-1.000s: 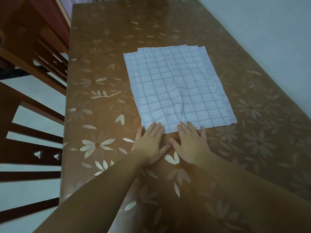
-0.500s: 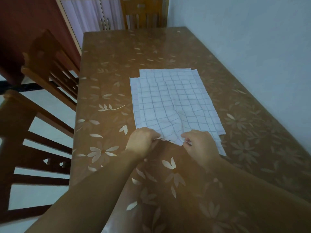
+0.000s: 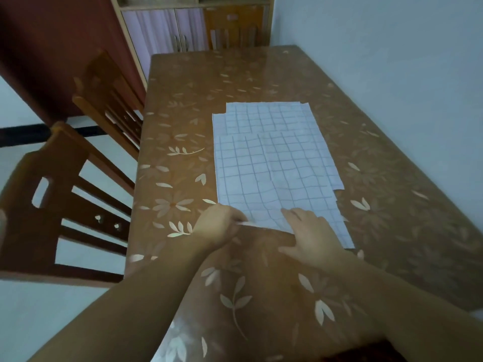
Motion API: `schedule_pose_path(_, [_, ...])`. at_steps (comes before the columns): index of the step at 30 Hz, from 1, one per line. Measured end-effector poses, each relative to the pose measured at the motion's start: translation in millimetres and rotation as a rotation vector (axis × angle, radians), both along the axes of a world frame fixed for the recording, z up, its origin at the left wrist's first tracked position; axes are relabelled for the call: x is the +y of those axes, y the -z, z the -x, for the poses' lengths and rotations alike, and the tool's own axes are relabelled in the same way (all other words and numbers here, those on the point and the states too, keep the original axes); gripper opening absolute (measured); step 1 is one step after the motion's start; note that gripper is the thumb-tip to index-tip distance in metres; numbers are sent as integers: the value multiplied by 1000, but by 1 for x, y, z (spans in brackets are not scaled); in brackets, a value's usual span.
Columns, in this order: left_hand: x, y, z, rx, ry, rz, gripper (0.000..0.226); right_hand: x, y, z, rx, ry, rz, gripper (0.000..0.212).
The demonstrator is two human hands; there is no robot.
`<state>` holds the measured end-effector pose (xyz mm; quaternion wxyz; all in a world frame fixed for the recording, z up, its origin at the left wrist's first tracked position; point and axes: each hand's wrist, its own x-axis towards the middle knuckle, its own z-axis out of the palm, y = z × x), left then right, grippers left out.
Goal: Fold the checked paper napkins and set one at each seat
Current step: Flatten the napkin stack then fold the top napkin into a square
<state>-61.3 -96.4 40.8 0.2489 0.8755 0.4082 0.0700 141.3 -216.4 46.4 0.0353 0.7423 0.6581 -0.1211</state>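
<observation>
Stack of checked napkins (image 3: 271,163) lies flat on the table (image 3: 183,100), roughly mid-length and nearer the right edge, the one along the wall (image 3: 392,61). Sheets are fanned out of line: lower ones stick out at the far end and along the right side, top sheet (image 3: 261,184) is offset toward the near side and the left. Top sheet has a wavy crease running down its middle. Left hand (image 3: 218,226) sits at the near-left corner of the top sheet, fingers curled in, thumb and fingertips pinched on the near edge of the paper, which is lifted slightly off the table there. Right hand (image 3: 311,233) is laid palm down over the near-right part of the stack, fingers extended and loosely spread, pressing flat, nothing gripped; thumb points left along the near edge. Both forearms come in from the near edge of the table. Two wooden chairs (image 3: 78,165) stand along the left edge, backs toward the camera side. A third chair (image 3: 235,30) is at the far end, with a cabinet (image 3: 167,32) behind it. Table surface is glossy brown with a pale flower-and-leaf print.
</observation>
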Motion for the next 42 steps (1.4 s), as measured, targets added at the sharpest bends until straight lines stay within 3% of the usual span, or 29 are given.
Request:
schedule_pose_path(1, [-5, -3, 1, -16, 7, 14, 17, -3, 1, 1, -17, -3, -13, 77])
schedule_pose_path(4, [-17, -7, 7, -18, 28, 52, 11, -8, 4, 4, -99, -114, -79, 31])
schedule_pose_path(5, [-21, -8, 10, 10, 39, 57, 11, -10, 4, 6, -107, -155, -81, 26])
schedule_pose_path(14, [-49, -10, 34, 332, 121, 58, 15, -39, 15, 39, 120, -274, 249, 17])
schedule_pose_path(18, [-50, -9, 38, 446, 141, 140, 21, -44, 14, 55, 236, -254, 393, 29])
schedule_pose_path(22, [-48, -7, 36, 489, 134, 339, 45, -42, 19, 64, 324, -218, 475, 34])
schedule_pose_path(25, [-45, -3, 28, 402, 59, 530, 60, -38, 22, 63, 411, -196, 560, 37])
schedule_pose_path(27, [-42, 5, 21, 325, 26, 497, 58, -35, 18, 57, 502, -112, 638, 43])
schedule_pose_path(29, [-36, 17, 14, 308, 25, 307, 37, -28, 19, 45, 536, -2, 538, 44])
schedule_pose_path(31, [-29, 30, 5, 274, 27, 111, 20, -21, 27, 28, 491, 115, 287, 28])
schedule_pose_path(34, [-16, 58, -7, 178, 96, -98, 26, -14, 46, 3, 288, 205, 7, 15])
schedule_pose_path(38, [-12, 86, -19, -31, 155, -215, 33, -6, 72, -12, 99, 116, -70, 47])
schedule_pose_path(40, [-12, 93, -23, -106, 119, -263, 34, -4, 81, -14, 30, 97, -87, 54])
schedule_pose_path(42, [-10, 99, -25, -90, 47, -169, 37, -3, 88, -17, -9, 104, -87, 55])
